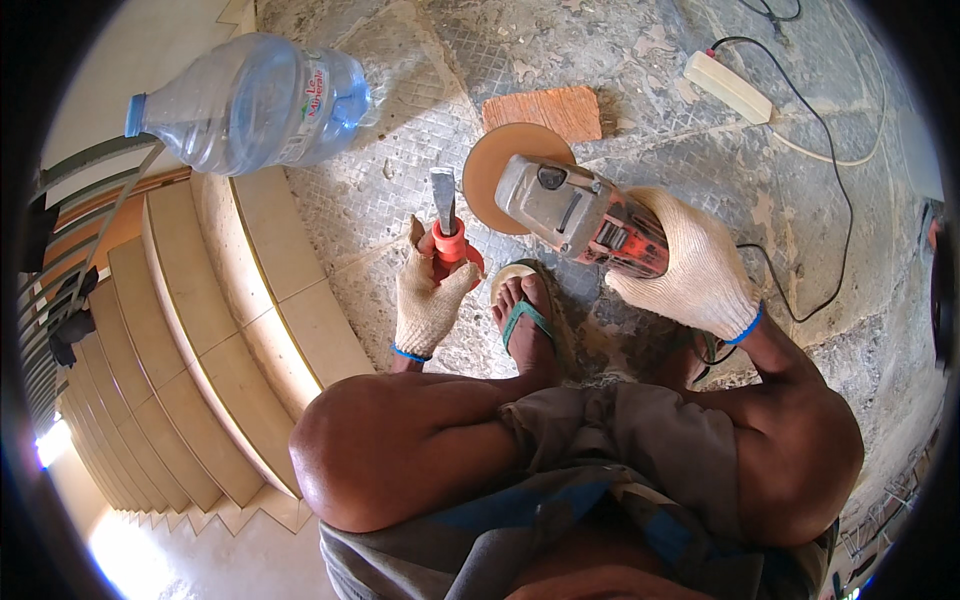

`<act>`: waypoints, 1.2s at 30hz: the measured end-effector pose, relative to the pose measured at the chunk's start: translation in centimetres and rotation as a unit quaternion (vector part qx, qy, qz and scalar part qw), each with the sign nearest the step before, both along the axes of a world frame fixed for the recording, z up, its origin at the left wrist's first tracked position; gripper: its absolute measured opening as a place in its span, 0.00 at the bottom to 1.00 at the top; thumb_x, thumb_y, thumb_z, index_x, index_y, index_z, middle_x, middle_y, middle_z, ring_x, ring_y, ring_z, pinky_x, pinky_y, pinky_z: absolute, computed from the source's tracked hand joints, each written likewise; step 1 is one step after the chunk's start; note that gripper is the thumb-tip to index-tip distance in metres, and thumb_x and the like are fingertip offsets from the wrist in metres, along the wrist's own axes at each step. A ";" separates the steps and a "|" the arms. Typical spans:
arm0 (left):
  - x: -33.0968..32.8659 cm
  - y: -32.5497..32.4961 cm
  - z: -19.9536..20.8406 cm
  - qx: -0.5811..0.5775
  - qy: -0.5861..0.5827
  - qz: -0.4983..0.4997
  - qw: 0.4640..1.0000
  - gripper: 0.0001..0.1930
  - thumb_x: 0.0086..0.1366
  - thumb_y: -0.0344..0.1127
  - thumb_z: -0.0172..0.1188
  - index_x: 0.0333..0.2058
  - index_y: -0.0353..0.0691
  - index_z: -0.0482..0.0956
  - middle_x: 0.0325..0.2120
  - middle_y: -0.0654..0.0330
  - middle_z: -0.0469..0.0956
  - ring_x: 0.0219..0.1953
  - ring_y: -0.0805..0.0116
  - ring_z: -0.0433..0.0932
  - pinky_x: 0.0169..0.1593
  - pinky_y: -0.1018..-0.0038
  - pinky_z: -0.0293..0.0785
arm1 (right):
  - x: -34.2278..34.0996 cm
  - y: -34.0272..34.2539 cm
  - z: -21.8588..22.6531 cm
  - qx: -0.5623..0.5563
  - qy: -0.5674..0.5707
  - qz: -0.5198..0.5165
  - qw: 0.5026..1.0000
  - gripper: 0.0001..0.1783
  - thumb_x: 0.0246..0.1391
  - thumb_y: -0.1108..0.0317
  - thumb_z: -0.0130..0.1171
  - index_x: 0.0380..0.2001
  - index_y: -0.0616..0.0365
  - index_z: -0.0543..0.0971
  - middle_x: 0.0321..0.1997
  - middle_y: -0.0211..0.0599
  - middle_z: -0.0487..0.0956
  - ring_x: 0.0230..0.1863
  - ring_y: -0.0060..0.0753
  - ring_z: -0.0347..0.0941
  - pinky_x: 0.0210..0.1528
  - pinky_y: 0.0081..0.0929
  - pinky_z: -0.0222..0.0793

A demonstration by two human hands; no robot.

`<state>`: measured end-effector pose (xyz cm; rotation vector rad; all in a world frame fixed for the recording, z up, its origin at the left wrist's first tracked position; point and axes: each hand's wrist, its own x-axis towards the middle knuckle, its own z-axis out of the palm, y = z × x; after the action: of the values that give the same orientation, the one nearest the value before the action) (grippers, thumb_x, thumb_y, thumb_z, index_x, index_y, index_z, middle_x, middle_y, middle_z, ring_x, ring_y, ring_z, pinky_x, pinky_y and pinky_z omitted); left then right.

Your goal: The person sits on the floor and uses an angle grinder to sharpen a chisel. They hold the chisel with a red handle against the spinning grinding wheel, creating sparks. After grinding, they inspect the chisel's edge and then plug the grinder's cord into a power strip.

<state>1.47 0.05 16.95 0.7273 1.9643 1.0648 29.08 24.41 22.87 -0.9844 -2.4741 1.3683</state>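
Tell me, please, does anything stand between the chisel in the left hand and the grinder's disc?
Nothing visible does: only floor shows in the narrow gap between the chisel and the disc. The brick lies beyond the disc, outside this gap.

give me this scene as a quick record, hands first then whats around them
left hand: gloved, holding a red-handled chisel
right hand: gloved, holding an angle grinder with a brown disc
beyond grinder: reddish brick, partly overlapped by disc in view; contact unclear
upper left: large clear blue-capped bottle
upper right: white power strip, black cord
left side: tiled stairs
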 end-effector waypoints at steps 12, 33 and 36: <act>0.0 -0.2 -0.3 0.000 -0.032 0.021 0.999 0.34 0.66 0.29 0.75 0.71 0.34 0.76 0.55 0.59 0.82 0.54 0.72 0.81 0.62 0.68 0.81 | -0.1 -0.2 0.0 0.019 0.015 0.015 1.000 0.40 0.49 0.51 0.83 0.61 0.57 0.80 0.49 0.52 0.90 0.50 0.61 0.89 0.52 0.50 0.86; -0.1 -0.1 -0.3 -0.013 0.045 -0.030 0.998 0.39 0.64 0.28 0.79 0.72 0.34 0.74 0.65 0.51 0.76 0.50 0.71 0.86 0.57 0.69 0.84 | -0.6 -0.1 0.3 0.011 0.010 0.023 1.000 0.41 0.48 0.51 0.84 0.62 0.58 0.79 0.49 0.52 0.89 0.50 0.61 0.89 0.52 0.50 0.86; 0.0 0.0 0.0 -0.036 0.046 -0.024 0.998 0.37 0.64 0.28 0.78 0.71 0.34 0.75 0.61 0.53 0.80 0.50 0.72 0.86 0.57 0.69 0.84 | -0.6 -0.1 0.3 0.011 0.006 0.022 1.000 0.41 0.47 0.52 0.84 0.61 0.58 0.79 0.49 0.52 0.89 0.50 0.61 0.89 0.52 0.50 0.85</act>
<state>1.46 0.03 16.96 0.7913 2.0419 0.9425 28.43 24.31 23.14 -0.9197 -2.5102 1.3540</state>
